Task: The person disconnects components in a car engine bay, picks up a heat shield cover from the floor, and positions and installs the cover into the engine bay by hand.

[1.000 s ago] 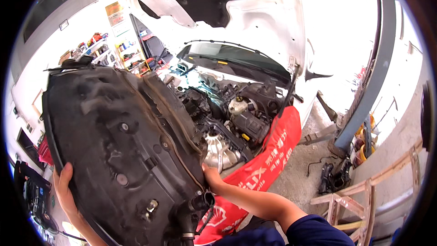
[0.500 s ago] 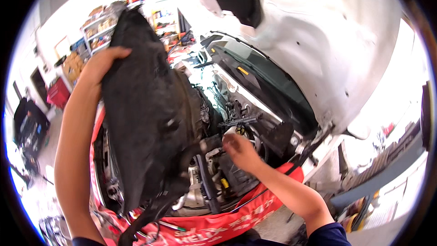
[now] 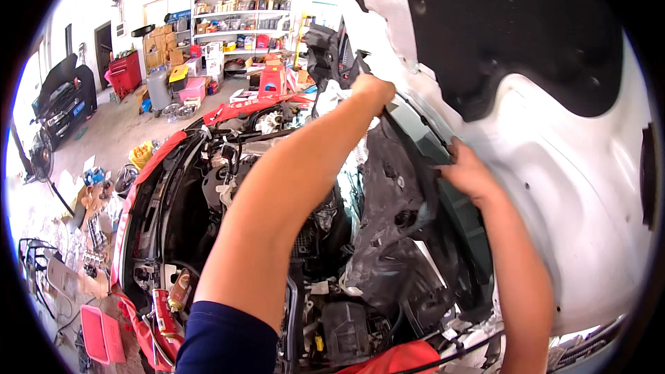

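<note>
My left hand (image 3: 374,93) reaches far across the engine bay (image 3: 312,221), its fingers closed on the upper end of a large black moulded cover (image 3: 388,187). That cover hangs lengthwise along the base of the windshield (image 3: 464,221), over the engine's rear. Beside the cover's right edge is my right hand (image 3: 464,173), thumb and forefinger apart, the thumb touching or very near the cover. My left forearm hides part of the engine. The white hood (image 3: 554,166) stands raised on the right with its dark liner (image 3: 519,41).
Red fender covers (image 3: 151,166) drape the car's edges. Left on the floor lie scattered parts, a pink tray (image 3: 100,332) and a fan (image 3: 43,149). Behind are loaded shelves (image 3: 242,17), a red tool cabinet (image 3: 125,73), boxes (image 3: 159,45) and a dark car with raised hood (image 3: 59,104).
The black cover has swung from in front of me to lie back along the windshield. Both hands have moved forward and right with it. The view has turned, showing more floor and shelving.
</note>
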The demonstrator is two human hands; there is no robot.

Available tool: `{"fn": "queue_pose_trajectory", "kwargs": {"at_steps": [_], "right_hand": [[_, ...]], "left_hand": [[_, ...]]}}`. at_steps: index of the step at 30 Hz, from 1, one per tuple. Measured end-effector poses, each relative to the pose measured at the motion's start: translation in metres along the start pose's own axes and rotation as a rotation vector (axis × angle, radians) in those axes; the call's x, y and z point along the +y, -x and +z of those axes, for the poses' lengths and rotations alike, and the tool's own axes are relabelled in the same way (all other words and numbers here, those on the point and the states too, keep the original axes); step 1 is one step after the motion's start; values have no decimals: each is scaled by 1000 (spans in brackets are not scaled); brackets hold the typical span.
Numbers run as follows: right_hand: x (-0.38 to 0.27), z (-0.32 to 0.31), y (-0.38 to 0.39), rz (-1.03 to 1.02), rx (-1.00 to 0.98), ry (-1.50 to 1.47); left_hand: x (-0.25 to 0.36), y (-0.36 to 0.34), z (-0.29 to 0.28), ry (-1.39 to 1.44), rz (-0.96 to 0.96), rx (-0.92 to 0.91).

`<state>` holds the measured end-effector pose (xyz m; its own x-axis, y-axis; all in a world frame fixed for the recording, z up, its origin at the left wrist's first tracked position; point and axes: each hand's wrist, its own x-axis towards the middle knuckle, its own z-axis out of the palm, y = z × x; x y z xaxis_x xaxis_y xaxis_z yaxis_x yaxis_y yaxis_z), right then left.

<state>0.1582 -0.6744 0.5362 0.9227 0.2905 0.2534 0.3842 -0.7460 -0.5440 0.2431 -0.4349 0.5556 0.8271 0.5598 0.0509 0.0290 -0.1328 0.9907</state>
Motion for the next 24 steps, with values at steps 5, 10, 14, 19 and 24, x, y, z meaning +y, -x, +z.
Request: {"fn": "queue_pose_trajectory", "kwargs": {"at_steps": [5,10,14,19,24], "right_hand": [[-8,16,-59,133,-373,-625],[-23,72,-108,146,-629,-203],[-11,112,-124,230,-534,-68],[18,154,-126,136,-426,-52],[43,182,-126,100,-326,-21]], "left_hand": [[-15,-28,35,-128,3,-15],[-47,-75,64,-183,-16,-102],[-84,-103,71,-393,-49,-263],[-128,-102,82,-208,-12,-235],[-170,-108,98,-317,0,-289]]}}
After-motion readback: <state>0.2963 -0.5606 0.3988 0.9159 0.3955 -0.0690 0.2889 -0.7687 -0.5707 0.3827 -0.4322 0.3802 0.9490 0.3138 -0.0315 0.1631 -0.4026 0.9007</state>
